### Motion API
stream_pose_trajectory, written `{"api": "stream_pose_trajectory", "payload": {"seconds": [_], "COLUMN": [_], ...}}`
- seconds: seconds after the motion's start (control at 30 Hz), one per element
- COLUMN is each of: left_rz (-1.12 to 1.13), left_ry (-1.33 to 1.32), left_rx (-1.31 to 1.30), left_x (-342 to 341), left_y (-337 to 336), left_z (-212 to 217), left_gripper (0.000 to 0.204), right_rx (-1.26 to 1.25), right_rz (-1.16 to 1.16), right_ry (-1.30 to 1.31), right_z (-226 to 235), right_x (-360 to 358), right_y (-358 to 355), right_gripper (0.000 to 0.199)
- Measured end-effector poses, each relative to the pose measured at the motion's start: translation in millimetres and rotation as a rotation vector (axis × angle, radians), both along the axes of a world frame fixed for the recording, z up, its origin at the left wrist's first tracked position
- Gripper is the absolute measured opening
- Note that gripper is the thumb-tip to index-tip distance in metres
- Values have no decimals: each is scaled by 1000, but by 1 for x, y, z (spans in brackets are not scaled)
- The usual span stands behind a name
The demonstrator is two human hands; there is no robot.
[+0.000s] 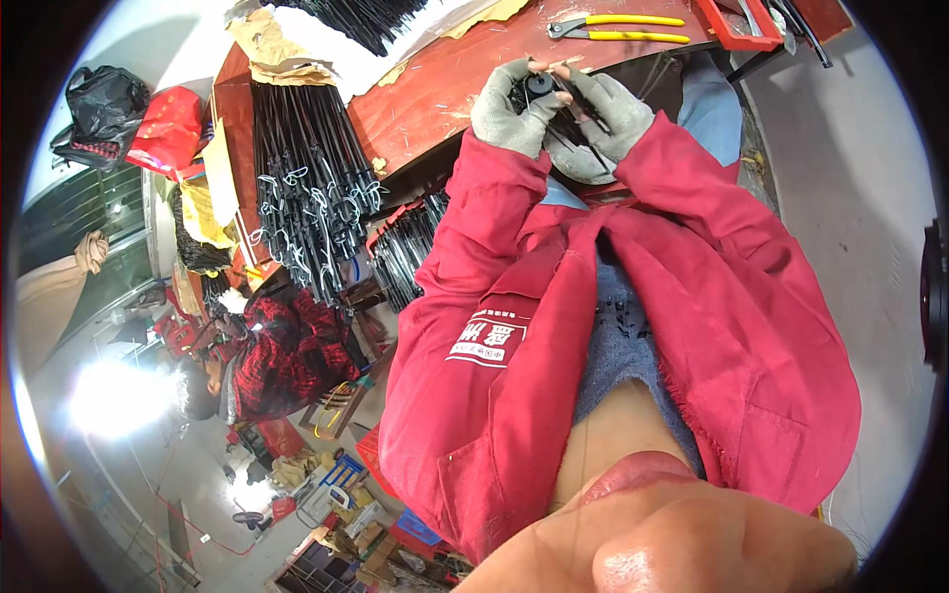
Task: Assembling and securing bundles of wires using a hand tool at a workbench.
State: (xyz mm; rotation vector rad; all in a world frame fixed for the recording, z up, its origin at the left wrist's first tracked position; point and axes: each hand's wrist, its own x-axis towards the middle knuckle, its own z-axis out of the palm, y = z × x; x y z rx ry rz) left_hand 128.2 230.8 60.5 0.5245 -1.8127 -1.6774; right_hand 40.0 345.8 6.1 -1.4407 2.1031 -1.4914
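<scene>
Red jacket [514,326]: worn by the person, sleeves running up toward the hands, grey top showing between its open fronts

Left hand [506,107]: in a grey fingerless glove, grip closed on the left side of a small black round part [540,85]

Right hand [611,111]: in a matching glove, grip closed on the same part from the right, with thin black rods trailing below it

Black round part: held between both hands, just at the near edge of the bench [435,89]

Bench: reddish-brown top, worn in patches

Pliers [618,28]: yellow handles, lying on the bench beyond the hands, apart from them

Bundles of black rods [306,178]: stacked left of the bench, tied with white wire

Second person [282,351]: in a red and black checked top, low at left
</scene>
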Motion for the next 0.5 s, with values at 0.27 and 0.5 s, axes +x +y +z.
{"api": "stream_pose_trajectory", "payload": {"seconds": [0.27,0.5], "left_rz": [-3,-73], "left_ry": [-11,13], "left_rx": [49,64], "left_x": [10,16], "left_y": [-5,-17], "left_z": [-3,-1], "left_gripper": [38,44], "right_rx": [-113,-114], "right_rz": [-3,119], "right_ry": [41,-119], "right_z": [-9,-5], "right_x": [2,2], "right_y": [-4,-5], "right_gripper": [70,73]}}
